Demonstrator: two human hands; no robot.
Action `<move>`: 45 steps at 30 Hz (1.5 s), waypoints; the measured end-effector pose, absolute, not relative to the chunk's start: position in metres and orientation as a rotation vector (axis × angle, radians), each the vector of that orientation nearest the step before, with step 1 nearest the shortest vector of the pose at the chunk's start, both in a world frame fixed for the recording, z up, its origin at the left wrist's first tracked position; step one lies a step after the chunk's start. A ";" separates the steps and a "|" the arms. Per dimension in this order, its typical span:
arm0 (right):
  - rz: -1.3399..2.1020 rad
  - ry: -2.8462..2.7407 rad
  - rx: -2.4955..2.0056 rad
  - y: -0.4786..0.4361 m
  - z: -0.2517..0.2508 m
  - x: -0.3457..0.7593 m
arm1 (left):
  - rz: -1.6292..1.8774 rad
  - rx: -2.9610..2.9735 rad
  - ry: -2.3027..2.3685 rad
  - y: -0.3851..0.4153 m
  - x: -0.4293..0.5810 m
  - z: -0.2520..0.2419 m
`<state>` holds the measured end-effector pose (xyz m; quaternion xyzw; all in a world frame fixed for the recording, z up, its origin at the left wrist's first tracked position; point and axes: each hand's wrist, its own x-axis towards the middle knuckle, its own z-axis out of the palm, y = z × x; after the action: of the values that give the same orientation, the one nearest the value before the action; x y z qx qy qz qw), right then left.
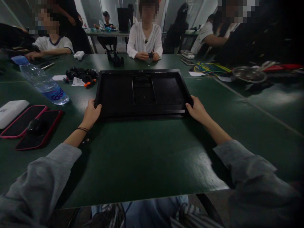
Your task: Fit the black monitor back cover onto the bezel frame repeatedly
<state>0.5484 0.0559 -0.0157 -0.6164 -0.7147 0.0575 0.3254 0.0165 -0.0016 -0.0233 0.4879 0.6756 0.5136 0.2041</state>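
Note:
A wide black rectangular panel with a raised rim, like a shallow tray or a casing, lies on or just above the green table in front of me. A narrower framed section runs down its middle. My left hand grips its left side near the front corner, thumb on the rim. On the opposite side, my right hand holds the right edge in the same way. The fingers under the panel are hidden. Tiny loose pieces lie beside my left wrist.
To the left are a water bottle, two red-edged phones or cases and a white box. Black and orange parts lie beyond. Cables and a metal dish are at right. A person sits opposite.

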 end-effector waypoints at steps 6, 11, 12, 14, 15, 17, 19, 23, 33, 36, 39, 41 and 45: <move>0.163 -1.881 -1.652 0.056 -0.013 0.548 | 1.448 1.373 1.862 -0.001 0.015 -0.024; 0.166 -1.896 -1.689 0.055 -0.014 0.549 | 1.453 1.384 1.850 -0.001 0.017 -0.023; 0.165 -1.895 -1.681 0.055 -0.013 0.549 | 1.453 1.383 1.852 -0.002 0.017 -0.023; 0.166 -1.895 -1.659 0.054 -0.013 0.549 | 1.453 1.380 1.859 -0.003 0.019 -0.022; 0.166 -1.895 -1.650 0.053 -0.013 0.548 | 1.454 1.380 1.863 -0.004 0.020 -0.021; 0.170 -1.887 -1.643 0.053 -0.012 0.548 | 1.454 1.383 1.868 -0.006 0.023 -0.018; 0.177 -1.876 -1.643 0.052 -0.012 0.547 | 1.456 1.391 1.868 -0.008 0.025 -0.015; 0.188 -1.866 -1.639 0.052 -0.011 0.546 | 1.436 1.380 1.883 -0.009 0.027 -0.012; 0.174 -1.887 -1.658 0.054 -0.013 0.547 | 1.418 1.373 1.903 -0.009 0.025 -0.014; 0.175 -1.883 -1.638 0.054 -0.013 0.547 | 1.419 1.380 1.908 -0.010 0.026 -0.012; 0.181 -1.889 -1.650 0.053 -0.013 0.548 | 1.419 1.382 1.910 -0.010 0.026 -0.012; 0.178 -1.901 -1.656 0.053 -0.013 0.548 | 1.413 1.376 1.912 -0.010 0.025 -0.013; 0.163 -1.911 -1.646 0.055 -0.015 0.550 | 1.415 1.366 1.908 -0.007 0.023 -0.016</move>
<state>0.5500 0.0547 -0.0147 -0.6209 -0.7207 0.0616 0.3022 0.0226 -0.0071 -0.0163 0.4886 0.6822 0.5059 0.1996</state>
